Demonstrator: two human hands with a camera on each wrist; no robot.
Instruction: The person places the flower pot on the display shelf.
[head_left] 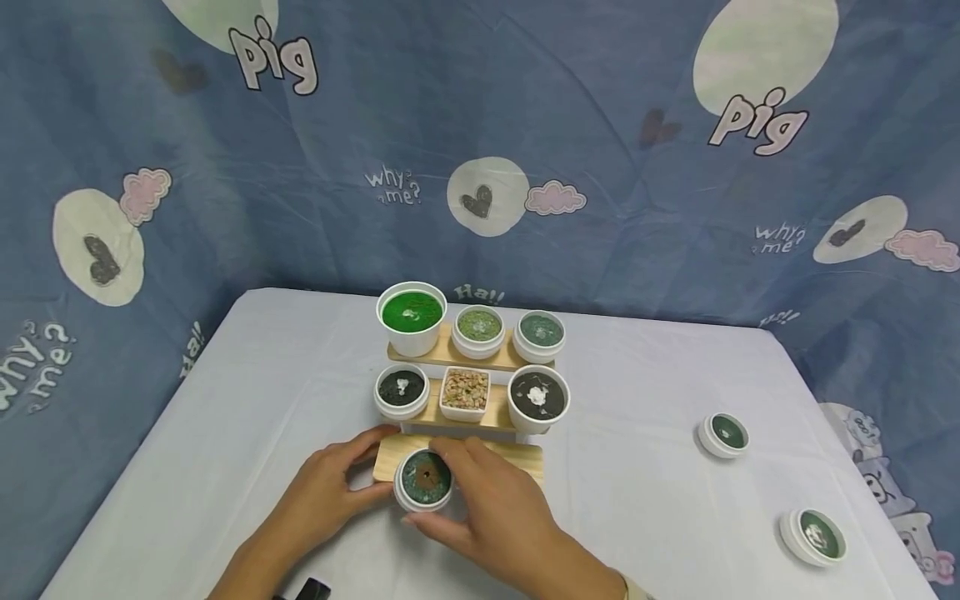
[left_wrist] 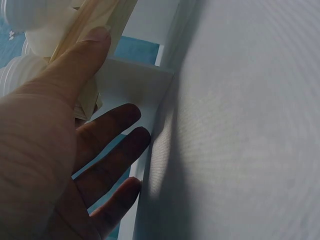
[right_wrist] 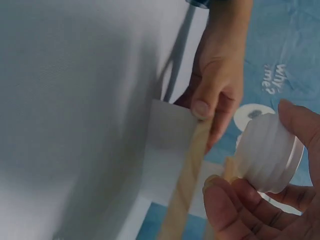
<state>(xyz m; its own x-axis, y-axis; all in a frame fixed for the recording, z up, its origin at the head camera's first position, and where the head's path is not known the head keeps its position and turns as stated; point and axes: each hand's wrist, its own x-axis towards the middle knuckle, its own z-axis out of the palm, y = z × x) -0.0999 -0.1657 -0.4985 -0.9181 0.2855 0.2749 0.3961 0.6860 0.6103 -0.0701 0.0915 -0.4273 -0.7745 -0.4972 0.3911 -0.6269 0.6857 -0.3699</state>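
Note:
In the head view, my right hand [head_left: 506,508] pinches a small white round tub [head_left: 424,481] with a dark green, brown-centred top. The tub is at the front of the lowest wooden step of a tiered stand [head_left: 517,456]. In the right wrist view, the tub [right_wrist: 265,155] is tilted between thumb and fingers, its base off the wood. My left hand [head_left: 326,483] grips the left end of that same step, thumb on the front edge and a finger at the back. In the left wrist view, its other fingers [left_wrist: 112,162] stretch out beneath the plank beside a white support panel [left_wrist: 132,82].
The upper steps hold a tall bright-green tub [head_left: 412,318], two green-topped tubs, two dark-topped tubs and a square dish of nut-like bits [head_left: 465,392]. Two more green-topped tubs [head_left: 723,436] lie on the white tabletop [head_left: 660,383] at right. A printed blue cloth [head_left: 360,125] hangs behind.

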